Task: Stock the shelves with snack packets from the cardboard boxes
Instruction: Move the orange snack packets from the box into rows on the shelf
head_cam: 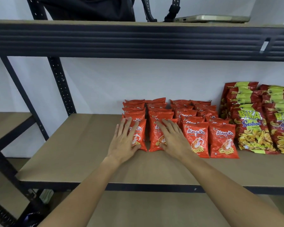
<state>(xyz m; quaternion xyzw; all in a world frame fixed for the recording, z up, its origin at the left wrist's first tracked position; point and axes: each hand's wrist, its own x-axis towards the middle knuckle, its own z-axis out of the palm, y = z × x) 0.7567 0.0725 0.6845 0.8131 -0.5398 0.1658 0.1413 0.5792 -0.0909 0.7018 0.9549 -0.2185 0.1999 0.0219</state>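
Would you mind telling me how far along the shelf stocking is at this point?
Done: four rows of orange prawn cracker packets and the Bika Seafood bags stand on the shelf. In hand: the left hand and right hand press flat on the two leftmost front packets. Left: the shelf's left side is bare; no boxes are visible.

Head cam looks fwd-down, close on shelf.

Glossy plastic packets, matt shelf board
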